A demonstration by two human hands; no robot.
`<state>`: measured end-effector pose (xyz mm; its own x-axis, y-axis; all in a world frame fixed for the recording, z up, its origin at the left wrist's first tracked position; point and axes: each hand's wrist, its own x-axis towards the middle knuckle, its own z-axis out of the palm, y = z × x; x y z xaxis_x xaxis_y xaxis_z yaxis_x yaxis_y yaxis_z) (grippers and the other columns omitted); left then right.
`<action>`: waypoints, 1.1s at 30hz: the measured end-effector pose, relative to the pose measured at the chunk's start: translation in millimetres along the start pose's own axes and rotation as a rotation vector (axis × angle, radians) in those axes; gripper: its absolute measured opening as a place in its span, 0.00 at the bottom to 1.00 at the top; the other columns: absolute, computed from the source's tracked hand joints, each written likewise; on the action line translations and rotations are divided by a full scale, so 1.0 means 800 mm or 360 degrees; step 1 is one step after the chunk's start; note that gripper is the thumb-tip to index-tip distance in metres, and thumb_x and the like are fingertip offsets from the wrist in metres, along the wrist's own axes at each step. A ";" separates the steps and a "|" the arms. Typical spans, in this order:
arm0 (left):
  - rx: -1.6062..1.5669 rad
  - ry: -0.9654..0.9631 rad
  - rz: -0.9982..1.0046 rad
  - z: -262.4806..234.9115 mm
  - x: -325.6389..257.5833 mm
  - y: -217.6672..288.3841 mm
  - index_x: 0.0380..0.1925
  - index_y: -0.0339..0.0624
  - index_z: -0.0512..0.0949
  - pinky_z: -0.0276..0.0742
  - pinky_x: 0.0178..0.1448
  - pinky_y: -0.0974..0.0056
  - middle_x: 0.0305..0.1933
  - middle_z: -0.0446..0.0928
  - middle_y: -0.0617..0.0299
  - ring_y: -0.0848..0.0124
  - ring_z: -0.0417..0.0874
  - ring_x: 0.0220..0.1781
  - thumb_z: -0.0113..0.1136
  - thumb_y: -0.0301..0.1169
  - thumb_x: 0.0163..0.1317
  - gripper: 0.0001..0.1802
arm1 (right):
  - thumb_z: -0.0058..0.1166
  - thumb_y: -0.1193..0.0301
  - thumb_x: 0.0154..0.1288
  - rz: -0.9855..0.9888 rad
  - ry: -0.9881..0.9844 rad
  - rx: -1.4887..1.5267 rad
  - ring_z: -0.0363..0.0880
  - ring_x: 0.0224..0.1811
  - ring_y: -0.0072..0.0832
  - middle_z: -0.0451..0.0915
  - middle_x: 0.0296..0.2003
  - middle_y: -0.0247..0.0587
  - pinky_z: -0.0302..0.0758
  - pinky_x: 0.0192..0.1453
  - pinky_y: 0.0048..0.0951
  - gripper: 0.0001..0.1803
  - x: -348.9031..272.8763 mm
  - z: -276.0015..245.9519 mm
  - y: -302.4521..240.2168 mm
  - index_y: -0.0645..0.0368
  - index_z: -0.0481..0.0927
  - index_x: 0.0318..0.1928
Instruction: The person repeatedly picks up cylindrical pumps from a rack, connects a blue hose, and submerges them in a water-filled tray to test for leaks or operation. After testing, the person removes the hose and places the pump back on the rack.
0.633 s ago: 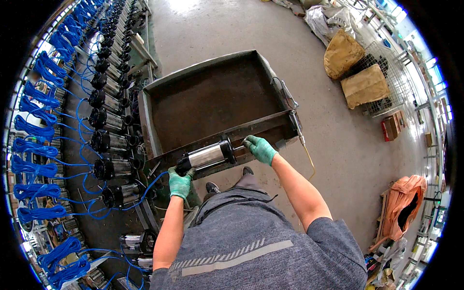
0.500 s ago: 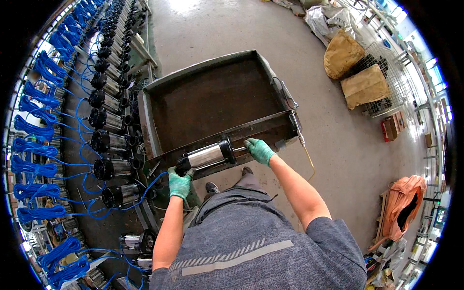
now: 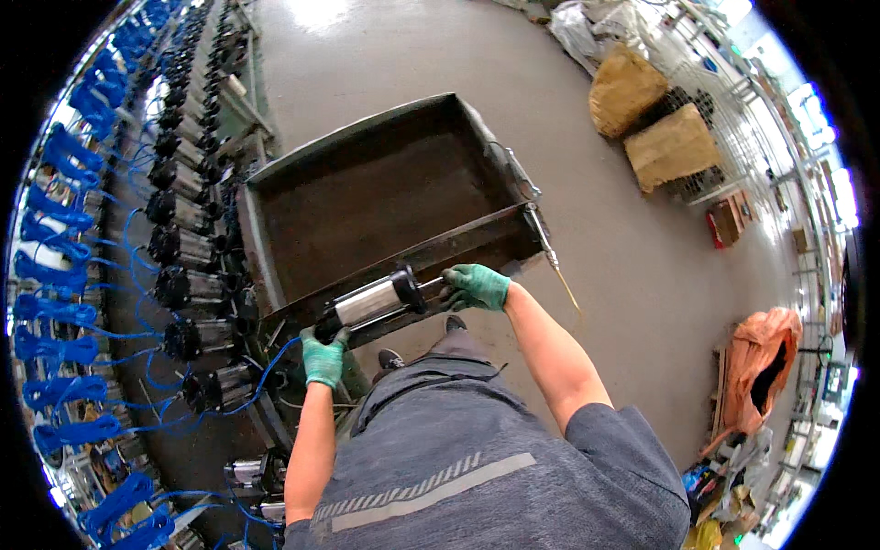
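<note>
- Left hand (image 3: 324,357) (green-gloved) — grip closed around the black end of the silver cylinder (image 3: 371,302).
- Right hand (image 3: 477,285) — grip closed on its other end, above the metal tray's (image 3: 266,275) near edge.

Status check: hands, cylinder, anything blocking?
Left hand and right hand each shut on one end of the steel cylinder. Held level over the tray front rim. Nothing blocking.
</note>
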<state>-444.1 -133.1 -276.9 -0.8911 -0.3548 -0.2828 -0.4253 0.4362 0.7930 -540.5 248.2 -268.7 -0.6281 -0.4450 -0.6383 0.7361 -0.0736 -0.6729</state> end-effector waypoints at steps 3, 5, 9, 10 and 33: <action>0.0077 0.0011 0.0003 0.001 -0.006 0.011 0.57 0.34 0.70 0.77 0.61 0.59 0.52 0.82 0.51 0.62 0.82 0.52 0.81 0.37 0.57 0.36 | 0.51 0.53 0.81 0.0009 0.0116 -0.0218 0.72 0.20 0.24 0.76 0.24 0.34 0.67 0.23 0.29 0.19 -0.002 0.004 0.001 0.56 0.80 0.41; 0.0188 0.0006 -0.0002 -0.002 -0.009 0.025 0.58 0.34 0.70 0.76 0.63 0.59 0.53 0.81 0.51 0.62 0.81 0.54 0.81 0.38 0.57 0.36 | 0.49 0.51 0.81 0.0081 0.0315 -0.0583 0.70 0.19 0.23 0.76 0.23 0.33 0.64 0.22 0.28 0.21 0.009 0.004 -0.003 0.56 0.81 0.38; 0.0085 -0.0027 0.0033 -0.002 -0.001 0.002 0.58 0.33 0.70 0.75 0.63 0.59 0.54 0.81 0.51 0.62 0.80 0.55 0.81 0.38 0.57 0.37 | 0.47 0.50 0.82 -0.0103 0.0448 -0.0043 0.64 0.16 0.21 0.69 0.20 0.27 0.61 0.20 0.28 0.23 0.020 0.029 0.007 0.54 0.80 0.37; 0.0090 -0.0030 0.0046 -0.002 -0.002 -0.002 0.58 0.33 0.70 0.75 0.63 0.59 0.54 0.81 0.51 0.62 0.80 0.54 0.81 0.38 0.57 0.37 | 0.47 0.50 0.81 -0.0198 0.0446 0.0042 0.62 0.16 0.21 0.67 0.19 0.26 0.60 0.20 0.27 0.21 0.021 0.030 0.015 0.53 0.80 0.38; 0.0005 0.0003 0.0012 -0.001 -0.005 0.011 0.55 0.35 0.71 0.80 0.60 0.56 0.50 0.85 0.49 0.57 0.86 0.51 0.83 0.43 0.53 0.38 | 0.49 0.59 0.82 0.0071 0.0250 -0.0391 0.85 0.35 0.29 0.83 0.33 0.38 0.82 0.36 0.37 0.15 0.023 0.008 -0.006 0.58 0.78 0.49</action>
<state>-444.1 -128.4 -268.3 -0.8941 -0.3531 -0.2757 -0.4190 0.4416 0.7933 -553.8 234.6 -274.7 -0.6419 -0.2981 -0.7064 0.6926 0.1699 -0.7010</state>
